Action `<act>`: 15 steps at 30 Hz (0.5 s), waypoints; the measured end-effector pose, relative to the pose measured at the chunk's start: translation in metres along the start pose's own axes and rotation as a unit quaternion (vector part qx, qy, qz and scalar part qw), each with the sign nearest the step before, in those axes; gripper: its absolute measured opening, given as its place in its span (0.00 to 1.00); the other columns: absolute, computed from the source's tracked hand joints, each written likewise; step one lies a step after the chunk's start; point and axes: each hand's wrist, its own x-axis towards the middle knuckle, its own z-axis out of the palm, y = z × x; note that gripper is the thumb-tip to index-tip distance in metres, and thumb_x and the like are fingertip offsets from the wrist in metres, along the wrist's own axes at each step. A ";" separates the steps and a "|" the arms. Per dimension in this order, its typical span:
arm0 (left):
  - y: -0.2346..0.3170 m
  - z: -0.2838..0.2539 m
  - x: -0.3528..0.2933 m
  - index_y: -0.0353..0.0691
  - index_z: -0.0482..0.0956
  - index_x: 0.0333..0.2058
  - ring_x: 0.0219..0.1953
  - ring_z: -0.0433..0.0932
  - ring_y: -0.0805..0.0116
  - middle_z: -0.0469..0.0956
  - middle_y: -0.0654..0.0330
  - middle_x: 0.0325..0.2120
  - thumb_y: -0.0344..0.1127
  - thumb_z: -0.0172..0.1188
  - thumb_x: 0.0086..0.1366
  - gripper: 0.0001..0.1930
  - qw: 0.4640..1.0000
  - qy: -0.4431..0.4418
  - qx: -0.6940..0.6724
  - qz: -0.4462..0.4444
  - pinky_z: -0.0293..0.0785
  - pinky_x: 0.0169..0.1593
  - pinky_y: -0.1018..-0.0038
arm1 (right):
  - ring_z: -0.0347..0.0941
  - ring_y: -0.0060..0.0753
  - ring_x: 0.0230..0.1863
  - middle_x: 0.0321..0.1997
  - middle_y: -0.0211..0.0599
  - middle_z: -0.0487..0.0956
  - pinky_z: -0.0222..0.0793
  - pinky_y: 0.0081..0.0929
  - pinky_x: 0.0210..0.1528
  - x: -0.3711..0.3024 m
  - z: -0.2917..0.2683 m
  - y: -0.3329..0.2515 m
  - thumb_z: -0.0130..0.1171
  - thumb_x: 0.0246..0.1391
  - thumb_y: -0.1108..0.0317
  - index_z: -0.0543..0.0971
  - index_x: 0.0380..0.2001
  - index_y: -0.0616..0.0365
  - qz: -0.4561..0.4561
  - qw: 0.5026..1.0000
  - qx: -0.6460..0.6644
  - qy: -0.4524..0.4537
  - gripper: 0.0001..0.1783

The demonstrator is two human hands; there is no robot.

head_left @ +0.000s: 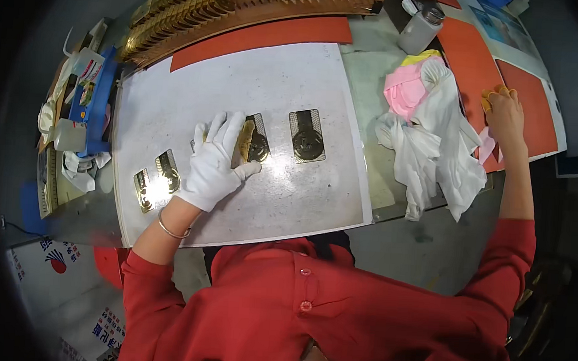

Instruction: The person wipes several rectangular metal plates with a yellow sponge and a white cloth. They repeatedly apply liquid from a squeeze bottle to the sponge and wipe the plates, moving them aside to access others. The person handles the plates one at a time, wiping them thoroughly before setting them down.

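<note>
White sheet (301, 201) bears etched metal plates (306, 136), likely light, stiff, best edge-grasped; left hand (216, 159) above, right hand (506, 116) rightward; finger grips unclear.

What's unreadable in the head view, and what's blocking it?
Head view, hidden: what lies under the white-gloved left hand, and whether it grips anything; the hand itself covers it.
Head view, glare: part of the leftmost dark-and-gold rectangular metal plate.
Head view, too small: whether the bare right hand with yellow finger cots holds anything.
Head view, cut off: upper part of the rack of gold metal strips, by the top edge.
</note>
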 end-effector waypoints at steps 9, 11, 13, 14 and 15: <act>0.008 -0.017 -0.006 0.35 0.59 0.57 0.58 0.60 0.47 0.66 0.44 0.52 0.49 0.68 0.44 0.44 0.996 0.073 -0.051 0.012 0.46 0.61 0.52 | 0.71 0.40 0.33 0.27 0.38 0.75 0.66 0.35 0.36 -0.039 -0.029 -0.166 0.64 0.38 0.62 0.77 0.36 0.60 -0.156 0.975 0.155 0.026 0.20; 0.019 -0.026 -0.012 0.35 0.60 0.56 0.57 0.62 0.48 0.66 0.45 0.51 0.48 0.68 0.44 0.43 0.987 0.086 -0.137 0.013 0.50 0.61 0.54 | 0.71 0.39 0.34 0.27 0.39 0.75 0.66 0.34 0.36 -0.041 -0.020 -0.166 0.64 0.37 0.64 0.77 0.34 0.60 -0.161 0.976 0.146 0.005 0.18; 0.038 -0.020 -0.026 0.35 0.63 0.54 0.54 0.66 0.50 0.68 0.46 0.49 0.44 0.68 0.46 0.38 0.961 0.082 -0.265 -0.012 0.59 0.58 0.63 | 0.71 0.41 0.33 0.27 0.41 0.75 0.65 0.37 0.35 -0.042 -0.017 -0.164 0.63 0.37 0.67 0.76 0.33 0.60 -0.155 0.974 0.167 0.011 0.16; 0.051 -0.020 -0.033 0.34 0.64 0.53 0.53 0.66 0.51 0.69 0.46 0.49 0.44 0.68 0.47 0.37 0.935 0.052 -0.348 -0.030 0.61 0.57 0.65 | 0.70 0.42 0.33 0.27 0.42 0.75 0.65 0.38 0.35 -0.043 -0.016 -0.164 0.63 0.37 0.68 0.76 0.32 0.61 -0.154 0.972 0.179 0.013 0.15; 0.062 -0.013 -0.038 0.34 0.64 0.53 0.54 0.66 0.51 0.68 0.46 0.49 0.44 0.67 0.48 0.36 0.911 0.033 -0.410 -0.029 0.62 0.57 0.67 | 0.71 0.41 0.33 0.27 0.42 0.75 0.66 0.37 0.37 -0.046 -0.019 -0.164 0.63 0.38 0.70 0.76 0.33 0.61 -0.149 0.972 0.179 0.024 0.15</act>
